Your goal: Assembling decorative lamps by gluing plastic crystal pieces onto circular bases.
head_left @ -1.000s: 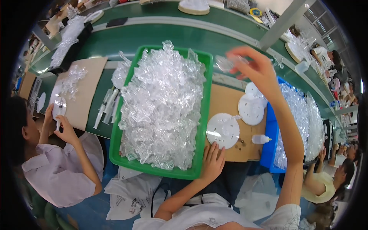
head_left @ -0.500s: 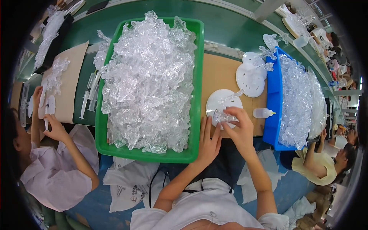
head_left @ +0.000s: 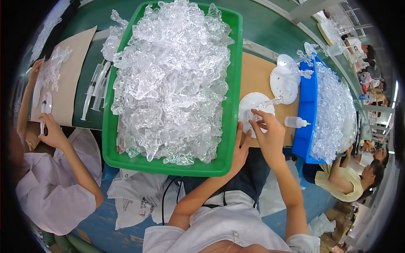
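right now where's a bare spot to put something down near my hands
Bare brown board between the green tray and the upper white disc. A smaller strip lies beside the small bottle. The tray and blue bin are heaped full; your right hand covers the near disc.

My right hand (head_left: 270,137) works in a narrow strip of brown board (head_left: 255,76), hemmed by the green tray (head_left: 234,84) heaped with clear plastic parts (head_left: 168,80) on the left and the blue bin (head_left: 307,109) on the right. White discs (head_left: 283,82) and a small dropper bottle (head_left: 295,122) crowd it; bare board lies farther ahead.
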A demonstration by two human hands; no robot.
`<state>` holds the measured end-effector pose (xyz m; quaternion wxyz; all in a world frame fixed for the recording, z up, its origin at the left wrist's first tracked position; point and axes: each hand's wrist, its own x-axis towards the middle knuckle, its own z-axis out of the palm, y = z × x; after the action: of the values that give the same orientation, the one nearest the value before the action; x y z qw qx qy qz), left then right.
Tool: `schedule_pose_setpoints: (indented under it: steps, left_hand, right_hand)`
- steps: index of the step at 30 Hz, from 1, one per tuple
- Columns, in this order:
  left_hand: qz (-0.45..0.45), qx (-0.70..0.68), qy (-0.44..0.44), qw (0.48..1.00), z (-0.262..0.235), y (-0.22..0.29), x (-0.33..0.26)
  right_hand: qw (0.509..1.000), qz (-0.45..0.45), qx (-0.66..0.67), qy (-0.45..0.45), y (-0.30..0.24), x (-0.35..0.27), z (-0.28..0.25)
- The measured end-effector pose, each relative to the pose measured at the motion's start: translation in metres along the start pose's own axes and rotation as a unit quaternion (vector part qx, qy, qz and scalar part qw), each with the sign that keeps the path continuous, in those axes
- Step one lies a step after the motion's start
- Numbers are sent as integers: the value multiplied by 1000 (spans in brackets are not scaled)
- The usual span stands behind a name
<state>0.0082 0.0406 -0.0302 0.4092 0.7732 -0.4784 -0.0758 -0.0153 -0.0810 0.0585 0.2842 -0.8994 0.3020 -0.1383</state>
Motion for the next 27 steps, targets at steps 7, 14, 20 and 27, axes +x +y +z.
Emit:
schedule_pose_setpoints:
  steps: [7, 14, 20, 27]
  left_hand:
    - [-15, -9, 10, 1000, -2, 4, 2]
    - [-9, 37, 11, 999, 6, -1, -3]
    - [24, 88, 33, 995, 5, -4, -3]
    - [28, 123, 24, 992, 0, -1, -1]
  right_hand:
    - [985, 92, 142, 21, 6, -8, 2]
    - [923, 217, 317, -11, 24, 0, -21]
    - [906, 242, 348, -17, 30, 2, -25]
    - [978, 148, 146, 8, 16, 4, -2]
